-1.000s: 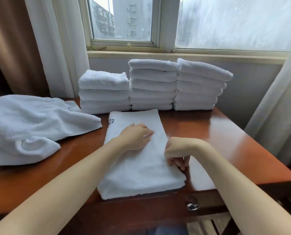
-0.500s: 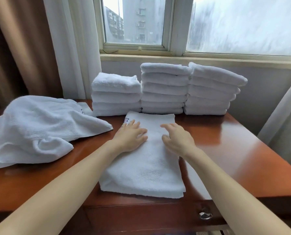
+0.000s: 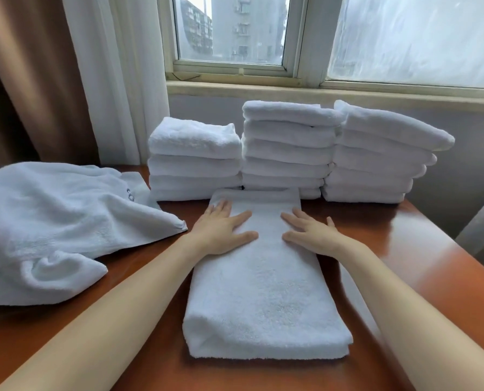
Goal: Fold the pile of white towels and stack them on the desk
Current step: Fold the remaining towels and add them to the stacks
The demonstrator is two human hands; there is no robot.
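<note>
A white towel (image 3: 263,300), folded into a long strip, lies lengthwise on the middle of the brown desk (image 3: 421,249). My left hand (image 3: 221,230) and my right hand (image 3: 311,235) both press flat on its far half, fingers spread, a short gap between them. Behind the strip stand three stacks of folded white towels: a low left stack (image 3: 193,159), a taller middle stack (image 3: 286,145) and a right stack (image 3: 376,156). A loose pile of unfolded white towels (image 3: 52,221) lies on the desk's left side.
The window sill (image 3: 319,91) and wall run right behind the stacks. A white curtain (image 3: 122,80) and a brown drape (image 3: 29,80) hang at the back left. Another curtain (image 3: 483,221) hangs past the desk's right edge.
My right hand has left the towel's right edge, opened and gone forward to lie flat beside my left hand. Both hands have slid toward the far end. The near end is now doubled over.
</note>
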